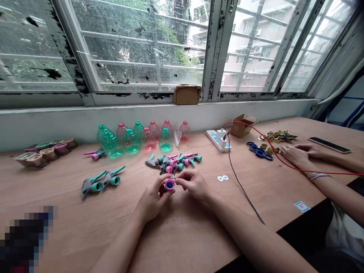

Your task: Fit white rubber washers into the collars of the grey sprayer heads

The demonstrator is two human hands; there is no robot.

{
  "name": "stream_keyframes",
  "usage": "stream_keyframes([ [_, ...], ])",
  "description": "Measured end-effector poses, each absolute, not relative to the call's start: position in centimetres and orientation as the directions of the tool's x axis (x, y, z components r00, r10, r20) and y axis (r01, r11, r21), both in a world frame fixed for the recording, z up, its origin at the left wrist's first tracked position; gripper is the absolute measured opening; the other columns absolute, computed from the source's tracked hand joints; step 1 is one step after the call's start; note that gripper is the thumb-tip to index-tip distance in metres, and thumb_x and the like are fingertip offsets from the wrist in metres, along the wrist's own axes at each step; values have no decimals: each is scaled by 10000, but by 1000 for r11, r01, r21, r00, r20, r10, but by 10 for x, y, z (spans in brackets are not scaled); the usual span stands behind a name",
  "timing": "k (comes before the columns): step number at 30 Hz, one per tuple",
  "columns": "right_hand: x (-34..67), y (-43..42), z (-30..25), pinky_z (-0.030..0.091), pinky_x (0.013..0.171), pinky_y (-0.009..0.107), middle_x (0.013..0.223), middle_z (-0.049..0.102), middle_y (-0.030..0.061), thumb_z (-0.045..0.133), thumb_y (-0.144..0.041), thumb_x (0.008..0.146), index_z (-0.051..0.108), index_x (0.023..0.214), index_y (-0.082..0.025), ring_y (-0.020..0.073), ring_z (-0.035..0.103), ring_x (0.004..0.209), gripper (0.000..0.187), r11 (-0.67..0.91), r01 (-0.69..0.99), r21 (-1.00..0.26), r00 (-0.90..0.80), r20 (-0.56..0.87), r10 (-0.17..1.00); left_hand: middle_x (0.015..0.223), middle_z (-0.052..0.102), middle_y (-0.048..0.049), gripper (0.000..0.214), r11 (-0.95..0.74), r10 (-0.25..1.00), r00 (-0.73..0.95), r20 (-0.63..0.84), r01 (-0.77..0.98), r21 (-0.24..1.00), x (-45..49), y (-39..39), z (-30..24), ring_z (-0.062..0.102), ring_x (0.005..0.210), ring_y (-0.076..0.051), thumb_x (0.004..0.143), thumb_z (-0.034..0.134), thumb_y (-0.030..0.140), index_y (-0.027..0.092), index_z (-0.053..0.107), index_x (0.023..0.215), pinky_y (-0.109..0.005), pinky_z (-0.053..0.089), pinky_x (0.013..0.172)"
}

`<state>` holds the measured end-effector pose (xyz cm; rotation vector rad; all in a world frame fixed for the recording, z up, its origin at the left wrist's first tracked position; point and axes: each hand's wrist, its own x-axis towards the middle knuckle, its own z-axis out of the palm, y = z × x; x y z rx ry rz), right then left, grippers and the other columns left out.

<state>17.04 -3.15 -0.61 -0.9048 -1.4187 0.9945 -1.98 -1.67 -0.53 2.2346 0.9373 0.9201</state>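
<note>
My left hand and my right hand meet over the wooden table, both pinched on a pink spray-head cap with a blue centre. Just beyond my fingers lies a pile of grey trigger sprayer heads with teal and pink collars. Two teal trigger heads lie to the left. A row of small green and pink plastic bottles stands near the wall.
Another person's hands rest at the right by blue rings and brass parts. A power strip, red wire, grey cable, two white washers, a phone, a small cardboard box and bottle bases also lie here.
</note>
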Motion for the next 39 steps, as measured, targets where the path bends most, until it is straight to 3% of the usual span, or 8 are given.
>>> stream_keyframes([
  [7,176,-27,-8,355,444,210,563,559,-28,702,-340,744,659,754,-149,79,460,458,196,335,-33,-942,-75,336,939,940,675,-2,375,-599,783,486,388,423,680,-23,-15,-5,568,638,-109,889,528,368,261,443,1238,-227,447,590],
  [11,203,-28,12,358,474,208,624,605,-6,678,-311,750,675,765,-148,87,486,507,164,363,257,-896,-166,329,929,892,678,-1,340,-600,799,419,431,498,626,-25,-14,1,557,604,-113,861,550,381,240,500,1167,-235,450,596],
  [14,241,-33,32,379,528,215,694,663,7,645,-274,772,693,764,-167,104,534,572,117,334,585,-739,-186,278,942,842,687,6,290,-573,816,360,452,609,549,-28,-11,7,575,606,-132,813,582,361,241,585,1076,-248,447,599],
  [18,296,-40,48,364,561,222,704,685,18,657,-199,745,696,699,-175,122,572,624,65,209,895,-394,-164,145,976,863,713,1,324,-497,842,278,463,733,464,-34,-6,14,643,742,-186,763,565,281,261,645,1076,-275,470,666],
  [25,332,-53,49,305,537,252,718,700,69,618,-144,742,720,707,-191,181,609,688,118,148,988,42,-147,-29,989,1034,704,-16,373,-560,799,348,490,728,395,-36,-1,15,624,997,-232,745,524,216,262,650,1093,-334,483,844],
  [29,327,-54,52,317,555,267,734,702,102,579,-105,739,726,713,-188,205,618,693,171,190,965,181,-184,-50,982,1100,681,-26,378,-554,809,356,468,729,402,-36,0,13,617,1011,-230,757,520,217,247,634,1116,-344,482,858],
  [33,324,-48,61,343,567,262,769,706,105,644,-142,727,726,730,-184,209,625,709,92,119,986,120,-121,16,992,1124,674,-20,400,-569,801,373,469,719,399,-38,2,10,609,1019,-220,758,518,198,254,617,1142,-343,471,879],
  [39,285,-31,60,338,535,232,677,692,27,608,-172,775,729,759,-192,140,577,604,124,212,931,-299,-180,132,975,1017,681,-38,322,-622,762,440,475,701,349,-37,4,6,580,973,-235,773,508,195,235,658,1056,-350,457,873],
])
